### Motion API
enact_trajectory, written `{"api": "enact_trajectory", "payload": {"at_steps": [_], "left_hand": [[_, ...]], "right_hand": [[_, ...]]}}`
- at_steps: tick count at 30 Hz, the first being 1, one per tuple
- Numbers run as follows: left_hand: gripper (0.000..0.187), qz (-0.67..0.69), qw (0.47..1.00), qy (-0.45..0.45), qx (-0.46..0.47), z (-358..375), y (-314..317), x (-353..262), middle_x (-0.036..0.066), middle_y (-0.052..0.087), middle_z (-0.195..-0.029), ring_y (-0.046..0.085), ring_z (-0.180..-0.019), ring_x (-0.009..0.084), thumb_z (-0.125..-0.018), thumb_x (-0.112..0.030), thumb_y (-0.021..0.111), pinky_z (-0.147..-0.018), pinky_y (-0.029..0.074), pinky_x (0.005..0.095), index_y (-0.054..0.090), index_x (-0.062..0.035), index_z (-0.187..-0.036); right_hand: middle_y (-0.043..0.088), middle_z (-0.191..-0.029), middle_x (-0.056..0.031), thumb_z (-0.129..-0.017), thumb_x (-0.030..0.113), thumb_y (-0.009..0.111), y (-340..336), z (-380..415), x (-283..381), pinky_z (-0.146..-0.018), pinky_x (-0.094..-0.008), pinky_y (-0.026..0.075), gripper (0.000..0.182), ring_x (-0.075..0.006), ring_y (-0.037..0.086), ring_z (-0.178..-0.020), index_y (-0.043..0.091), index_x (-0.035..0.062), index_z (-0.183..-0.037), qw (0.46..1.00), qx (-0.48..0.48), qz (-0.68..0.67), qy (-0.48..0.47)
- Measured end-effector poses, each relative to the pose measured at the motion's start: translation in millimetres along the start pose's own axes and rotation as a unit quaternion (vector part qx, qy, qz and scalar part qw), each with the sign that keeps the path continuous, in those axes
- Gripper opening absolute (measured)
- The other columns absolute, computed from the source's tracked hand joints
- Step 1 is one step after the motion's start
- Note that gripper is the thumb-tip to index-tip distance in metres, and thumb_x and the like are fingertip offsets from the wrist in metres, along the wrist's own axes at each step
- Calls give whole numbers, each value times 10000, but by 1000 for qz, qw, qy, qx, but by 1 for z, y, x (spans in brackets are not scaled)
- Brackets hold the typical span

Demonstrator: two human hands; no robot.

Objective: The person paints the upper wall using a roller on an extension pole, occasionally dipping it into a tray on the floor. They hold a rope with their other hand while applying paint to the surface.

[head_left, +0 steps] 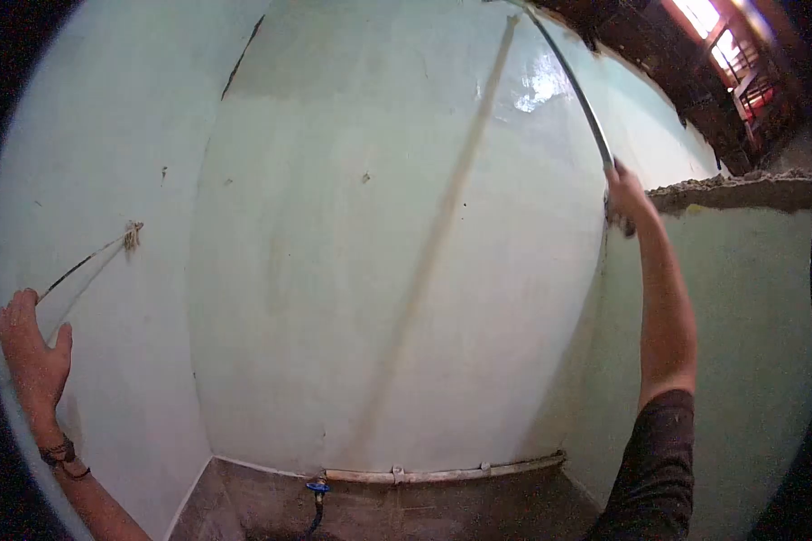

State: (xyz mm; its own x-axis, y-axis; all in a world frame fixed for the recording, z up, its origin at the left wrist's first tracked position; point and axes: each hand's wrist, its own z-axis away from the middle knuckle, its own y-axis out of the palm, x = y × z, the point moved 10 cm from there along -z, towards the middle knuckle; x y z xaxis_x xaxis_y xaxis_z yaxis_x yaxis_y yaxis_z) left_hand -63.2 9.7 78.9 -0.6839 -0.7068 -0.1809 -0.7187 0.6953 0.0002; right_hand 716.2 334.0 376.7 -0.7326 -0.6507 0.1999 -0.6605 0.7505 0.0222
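My right hand (624, 191) is raised high and closed around the lower end of a long thin pole (579, 90). The pole slants up and left to the top edge of the view, where its tip meets the pale green wall (334, 243); what is fitted on the tip I cannot make out. A shiny, wet-looking patch (543, 86) lies on the wall beside the pole. At the far left my left hand (32, 347) is lifted with thumb and fingers apart, next to the left wall. A dark cord (81, 264) passes behind its fingertips.
The cord runs to a frayed knot (133, 234) on the left wall. Low down, a pale pipe (442, 474) crosses the wall, with a blue-handled valve (318, 488) and dark hose. A rough broken ledge (740, 191) stands at right, below dark roof timbers (659, 54).
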Motion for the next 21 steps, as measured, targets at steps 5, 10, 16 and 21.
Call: {"api": "enact_trajectory", "payload": {"at_steps": [5, 10, 16, 21], "left_hand": [[589, -11, 999, -19, 25, 3, 5, 13, 186, 437, -1214, 347, -1177, 353, -695, -122, 653, -1042, 213, 440, 389, -6, -1210], [607, 26, 1000, -3, 9, 9, 11, 17, 183, 445, -1200, 365, -1158, 350, -673, -113, 663, -1035, 224, 432, 393, 0, -1206], [609, 11, 999, -27, 37, 4, 10, 13, 179, 439, -1214, 354, -1179, 341, -682, -118, 660, -1048, 208, 428, 391, 3, -1216], [608, 5, 998, -40, 50, 5, 2, 5, 176, 433, -1220, 334, -1192, 341, -691, -129, 661, -1054, 194, 436, 380, -1, -1214]], "right_hand": [[479, -580, -45, -926, 344, 370, 26, -54, 64, -408, -327, 386, 365, -148, 453, -461, 481, 55, -1120, 979, 129, 45, 150], [594, -938, -179, -911, 322, 383, 33, -4, 19, -790, -356, 439, 429, -248, 567, -871, 424, 66, -1253, 994, 76, 76, 37], [456, -554, -36, -927, 359, 340, 50, -29, 42, -367, -313, 391, 331, -153, 441, -412, 389, 112, -1141, 986, 136, -1, 94], [463, -585, -71, -907, 323, 342, 65, -33, 47, -381, -357, 401, 322, -189, 454, -422, 413, 107, -1135, 993, 85, 10, 86]]}}
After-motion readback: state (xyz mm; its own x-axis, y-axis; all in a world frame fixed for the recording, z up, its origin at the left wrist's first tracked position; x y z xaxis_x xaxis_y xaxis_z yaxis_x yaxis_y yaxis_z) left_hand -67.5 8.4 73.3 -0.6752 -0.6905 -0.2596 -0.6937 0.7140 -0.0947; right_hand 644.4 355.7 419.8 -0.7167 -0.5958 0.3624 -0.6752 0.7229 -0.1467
